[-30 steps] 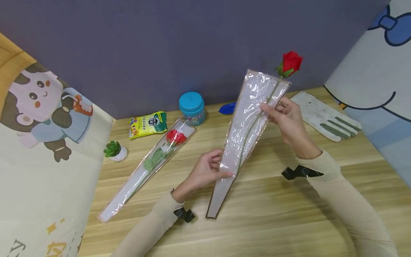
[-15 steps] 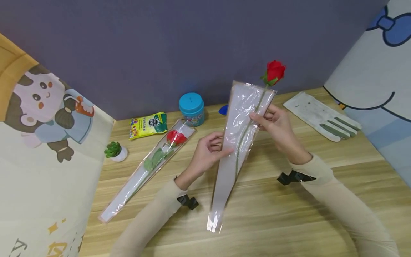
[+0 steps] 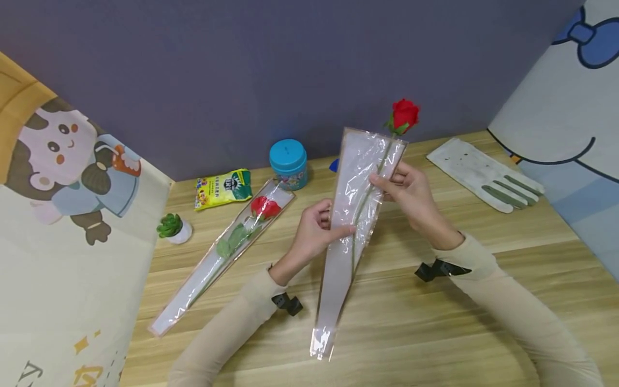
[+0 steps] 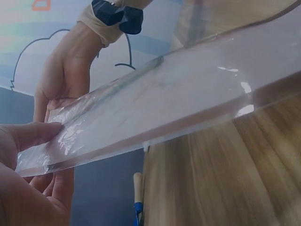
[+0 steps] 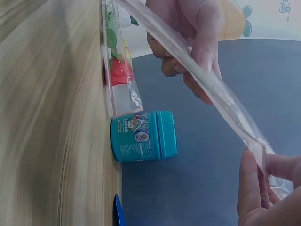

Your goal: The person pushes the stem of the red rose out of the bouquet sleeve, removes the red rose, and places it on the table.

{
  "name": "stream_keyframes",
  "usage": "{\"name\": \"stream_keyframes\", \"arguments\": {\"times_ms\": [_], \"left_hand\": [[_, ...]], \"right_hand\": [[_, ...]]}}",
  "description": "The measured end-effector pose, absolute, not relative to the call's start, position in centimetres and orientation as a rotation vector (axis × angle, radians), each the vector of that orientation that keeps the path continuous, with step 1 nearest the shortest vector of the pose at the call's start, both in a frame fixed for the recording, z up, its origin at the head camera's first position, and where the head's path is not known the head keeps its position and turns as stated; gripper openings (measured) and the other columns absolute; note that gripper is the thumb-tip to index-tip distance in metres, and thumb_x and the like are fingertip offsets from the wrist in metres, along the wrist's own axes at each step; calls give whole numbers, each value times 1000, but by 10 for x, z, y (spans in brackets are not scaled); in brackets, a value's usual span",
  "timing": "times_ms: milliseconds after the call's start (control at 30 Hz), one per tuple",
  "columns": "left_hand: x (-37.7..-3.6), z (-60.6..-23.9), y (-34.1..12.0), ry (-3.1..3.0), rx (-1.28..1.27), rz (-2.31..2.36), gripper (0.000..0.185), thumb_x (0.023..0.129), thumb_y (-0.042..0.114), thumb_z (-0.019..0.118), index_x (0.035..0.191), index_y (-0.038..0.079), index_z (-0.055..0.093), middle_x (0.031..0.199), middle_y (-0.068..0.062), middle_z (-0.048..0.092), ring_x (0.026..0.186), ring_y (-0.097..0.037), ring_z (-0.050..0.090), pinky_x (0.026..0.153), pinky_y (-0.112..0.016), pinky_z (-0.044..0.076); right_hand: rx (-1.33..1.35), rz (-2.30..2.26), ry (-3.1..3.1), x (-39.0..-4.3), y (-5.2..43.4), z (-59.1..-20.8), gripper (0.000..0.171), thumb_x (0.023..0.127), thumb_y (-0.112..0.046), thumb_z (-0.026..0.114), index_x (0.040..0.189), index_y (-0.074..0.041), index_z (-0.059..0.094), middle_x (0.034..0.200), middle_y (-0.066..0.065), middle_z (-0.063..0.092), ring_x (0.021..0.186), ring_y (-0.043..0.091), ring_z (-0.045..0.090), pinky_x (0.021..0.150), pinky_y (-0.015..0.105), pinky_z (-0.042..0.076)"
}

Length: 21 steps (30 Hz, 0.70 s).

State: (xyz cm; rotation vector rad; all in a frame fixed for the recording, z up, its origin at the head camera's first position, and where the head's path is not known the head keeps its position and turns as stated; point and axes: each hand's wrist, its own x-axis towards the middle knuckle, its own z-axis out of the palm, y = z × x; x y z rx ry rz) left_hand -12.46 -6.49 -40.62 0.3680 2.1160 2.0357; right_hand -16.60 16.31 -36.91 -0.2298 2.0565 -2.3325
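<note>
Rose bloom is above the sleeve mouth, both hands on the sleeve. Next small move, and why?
Probably slide the rose further down into the plastic sleeve. Its bloom sits above the sleeve's open top while the stem already runs inside. The right hand pinches stem and sleeve near the top; the left hand grips the sleeve's middle and can steady it.

Two bare hands, left hand (image 3: 314, 231), right hand (image 3: 411, 196), long beige snug sleeves to wrists, black clip-on camera mount strapped under each wrist
</note>
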Motion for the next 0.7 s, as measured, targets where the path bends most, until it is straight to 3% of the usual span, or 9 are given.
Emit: {"name": "stream_keyframes", "arguments": {"times_ms": [300,533,700], "left_hand": [[-122,-408,-65,2124,333,2035,51,81,-3,82,129,-2,65,109,-28,76,77,-6,72,68,-25,63],[-119,-411,-66,2139,333,2008,53,81,-2,82,131,-2,64,115,-27,75,85,-9,72,75,-26,64],[-118,-413,-66,2107,312,2029,52,82,-3,80,132,-3,63,120,-28,74,92,-16,75,81,-33,66]], "right_hand": [[-194,-2279,2083,-165,163,-366,35,95,-10,77,128,-10,67,97,-11,81,82,4,74,73,21,64],[-97,-2288,2120,-166,162,-362,13,100,-20,71,112,-15,68,89,-11,78,76,4,69,69,19,63],[-118,-2334,2085,-166,160,-362,9,100,-14,71,108,-12,68,86,-9,79,75,3,70,68,20,63]]}}
